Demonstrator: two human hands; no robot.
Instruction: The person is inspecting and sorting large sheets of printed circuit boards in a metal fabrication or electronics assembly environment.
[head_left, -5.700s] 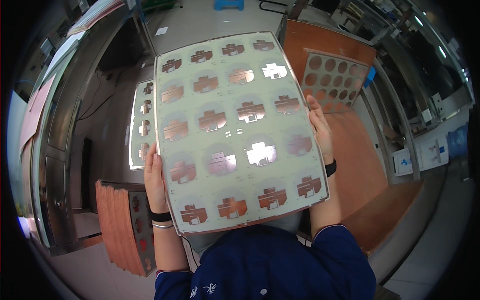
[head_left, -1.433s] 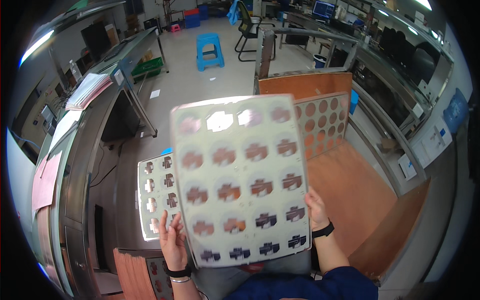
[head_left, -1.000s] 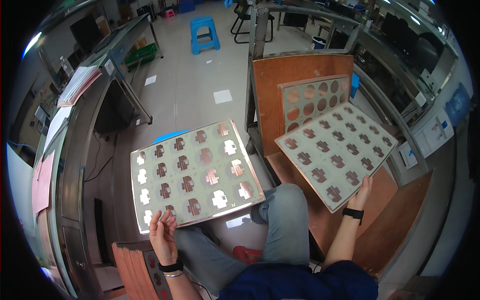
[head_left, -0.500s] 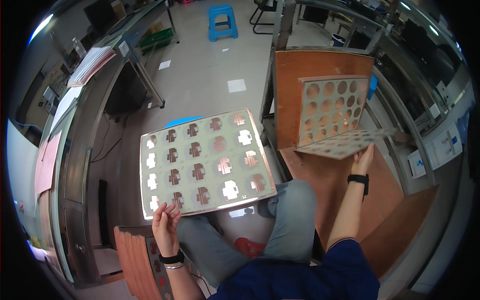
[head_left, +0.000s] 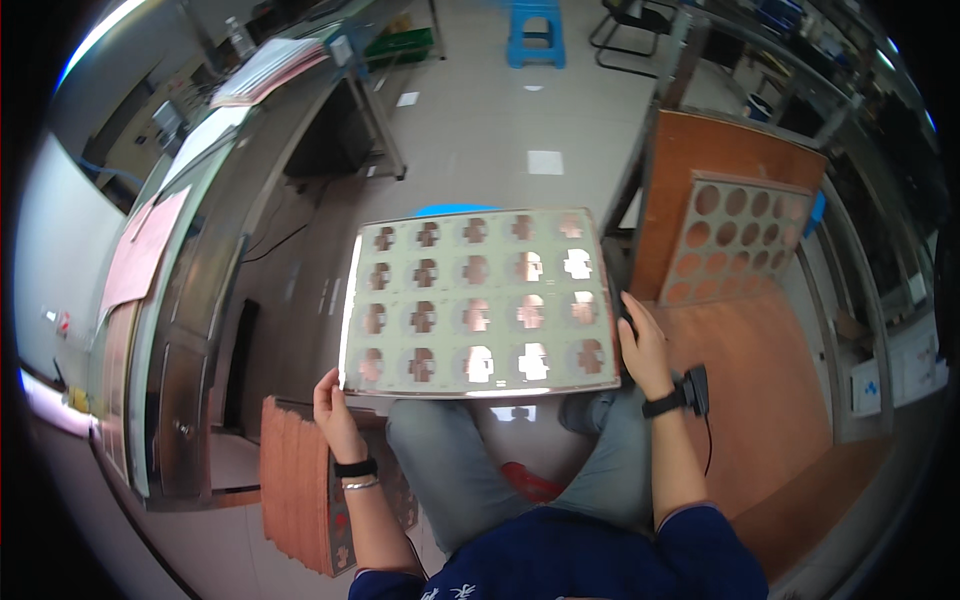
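A pale green circuit board panel (head_left: 450,295) with rows of coppery cut-out shapes lies in front of me above my knees. My left hand (head_left: 337,412) pinches its near left corner, fingers closed at the edge. At the right edge is my right hand (head_left: 645,345), its fingers stretched out along the side; whether it bears weight there cannot be made out. Farther right, a panel with copper discs (head_left: 738,240) leans against an upright brown board (head_left: 690,150).
A copper-coloured stand base (head_left: 745,370) spreads on my right. Stacked panels with rough reddish edges (head_left: 295,480) stand by my left forearm. Part of a blue object (head_left: 455,210) shows behind the panel. A metal-framed bench (head_left: 290,150) with papers runs along the left; a blue stool (head_left: 536,35) stands beyond.
My right hand has let go of the tilted disc panel at the stand and come to the front panel's right edge. That disc panel now leans upright. My left hand has closed on the front panel's corner.
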